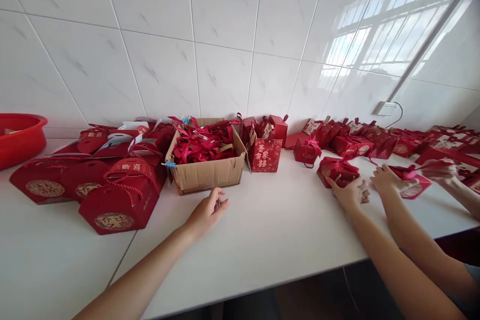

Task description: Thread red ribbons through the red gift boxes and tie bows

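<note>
My left hand [208, 211] rests above the white table in front of a cardboard box [210, 176]. Its fingers are loosely curled, with the thumb apart, and nothing shows in them. Tangled red ribbons [204, 145] fill the cardboard box. At arm's length to the right, my right hand [350, 192] grips a small red gift box [337, 170] with a ribbon on top. A red card-like bag [266, 155] with gold lettering stands beside the cardboard box. Behind my right hand sits another small red box [305, 151] with a ribbon.
Large red boxes with rope handles [120, 200] crowd the left, near a red plastic basin [22, 137]. At right, a co-worker's hands [388, 180] handle a red ribboned box [416, 187]. Rows of red boxes [375, 140] line the tiled wall [225, 75].
</note>
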`<state>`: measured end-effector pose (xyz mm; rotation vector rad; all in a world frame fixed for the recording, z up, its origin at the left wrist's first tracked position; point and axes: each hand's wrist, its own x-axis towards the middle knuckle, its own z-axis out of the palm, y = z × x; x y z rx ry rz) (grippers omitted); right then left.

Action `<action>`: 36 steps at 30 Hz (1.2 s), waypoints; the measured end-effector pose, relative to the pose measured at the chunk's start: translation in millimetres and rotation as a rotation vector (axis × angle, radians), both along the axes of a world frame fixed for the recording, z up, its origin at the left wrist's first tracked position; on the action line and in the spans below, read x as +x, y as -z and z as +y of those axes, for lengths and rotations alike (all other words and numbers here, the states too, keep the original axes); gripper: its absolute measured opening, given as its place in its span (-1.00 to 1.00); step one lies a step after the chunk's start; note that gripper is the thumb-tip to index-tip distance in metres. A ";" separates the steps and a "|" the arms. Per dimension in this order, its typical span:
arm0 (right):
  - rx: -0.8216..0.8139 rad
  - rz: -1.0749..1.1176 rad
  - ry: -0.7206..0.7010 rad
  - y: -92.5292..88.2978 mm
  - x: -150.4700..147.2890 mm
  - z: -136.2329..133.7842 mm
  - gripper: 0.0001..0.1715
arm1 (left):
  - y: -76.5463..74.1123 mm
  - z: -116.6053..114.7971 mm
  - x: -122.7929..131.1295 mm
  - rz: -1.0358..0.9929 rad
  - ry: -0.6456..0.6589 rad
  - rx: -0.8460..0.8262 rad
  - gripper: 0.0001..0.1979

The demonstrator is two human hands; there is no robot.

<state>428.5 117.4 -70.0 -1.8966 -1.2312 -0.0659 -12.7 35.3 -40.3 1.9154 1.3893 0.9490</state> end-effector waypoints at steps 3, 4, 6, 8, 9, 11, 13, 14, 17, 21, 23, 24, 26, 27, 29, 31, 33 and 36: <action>0.041 -0.048 0.148 4.8 -5.8 15.0 0.27 | 2.1 2.5 -2.6 -0.004 -0.009 0.027 -0.76; 0.078 -0.106 0.143 7.3 -9.2 16.6 0.25 | 2.9 3.2 -3.3 0.000 -0.015 0.034 -0.76; 0.159 -0.255 0.064 11.9 -17.0 15.3 0.16 | 4.3 3.9 -4.1 0.015 -0.028 0.044 -0.77; 0.212 -0.385 -0.057 14.8 -26.7 9.4 0.02 | 5.4 3.8 -4.1 0.040 -0.037 0.052 -0.78; 0.226 -0.439 -0.115 15.4 -32.7 5.4 -0.06 | 5.9 3.7 -3.8 0.056 -0.041 0.058 -0.79; 0.261 -0.522 -0.229 14.9 -48.2 -3.7 -0.21 | 6.3 3.0 -2.1 0.093 -0.046 0.077 -0.81; 0.317 -0.578 -0.355 12.9 -68.2 -13.5 -0.35 | 5.0 0.6 1.0 0.137 -0.053 0.105 -0.83; 0.345 -0.598 -0.419 11.7 -79.5 -18.5 -0.42 | 3.2 -2.0 3.1 0.160 -0.059 0.122 -0.85; 0.385 -0.605 -0.587 8.3 -115.5 -33.0 -0.56 | -9.1 -18.9 8.8 0.239 -0.091 0.192 -0.90; 0.419 -0.596 -0.828 4.5 -158.7 -47.3 -0.57 | -39.1 -57.3 -1.8 0.331 -0.261 0.308 -0.94; 0.434 -0.586 -0.906 2.4 -176.2 -50.0 -0.58 | -53.0 -73.7 -21.0 0.358 -0.446 0.359 -0.95; 0.434 -0.582 -0.932 1.1 -183.7 -50.2 -0.58 | -58.3 -79.1 -33.3 0.362 -0.574 0.385 -0.97; 0.417 -0.578 -0.974 -1.5 -195.2 -48.8 -0.57 | -65.4 -83.5 -59.7 0.346 -0.856 0.427 -0.90; 0.400 -0.574 -0.987 -2.7 -199.1 -47.6 -0.56 | -67.5 -82.9 -71.8 0.337 -0.957 0.425 -0.90; 0.357 -0.548 -0.991 -4.7 -203.1 -45.1 -0.56 | -70.0 -78.6 -90.1 0.326 -1.072 0.377 -0.89; 0.322 -0.495 -0.976 -5.5 -203.2 -43.4 -0.57 | -71.1 -73.9 -99.5 0.329 -1.097 0.304 -0.88; 0.313 -0.442 -0.966 -5.1 -201.5 -42.3 -0.58 | -71.6 -71.0 -102.9 0.328 -1.107 0.228 -0.81; 0.315 -0.382 -0.976 -2.2 -199.1 -38.8 -0.56 | -71.4 -66.3 -107.5 0.299 -1.148 0.119 -0.63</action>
